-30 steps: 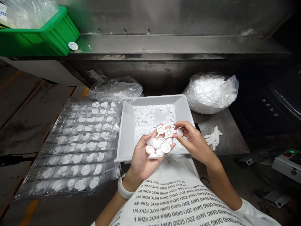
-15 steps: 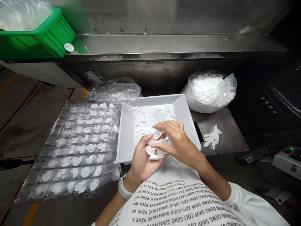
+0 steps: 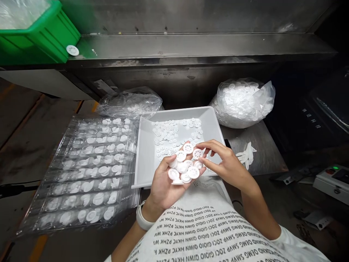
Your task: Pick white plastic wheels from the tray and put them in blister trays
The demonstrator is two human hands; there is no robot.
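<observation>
My left hand (image 3: 166,185), palm up and cupped, holds a pile of white plastic spoked discs (image 3: 182,166) above the near side of a grey tray (image 3: 147,171). At the right edge of that pile, my right hand (image 3: 226,163) pinches one spoked disc (image 3: 197,154) between thumb and fingertips. Smaller white round parts (image 3: 166,133) lie scattered on the tray's floor behind my hands. My left palm is mostly hidden under the discs.
Clear plastic blister trays (image 3: 89,171) with white parts lie on the left. A bag of white parts (image 3: 242,103) stands at the back right, near white gloves (image 3: 247,154). Another clear bag (image 3: 131,103) lies behind the tray. A green bin (image 3: 46,36) stands on the metal ledge (image 3: 163,47).
My right hand has moved right from over the pile to its right edge, uncovering the discs in my left palm. It now has one disc at its fingertips. My left hand stays nearly still.
</observation>
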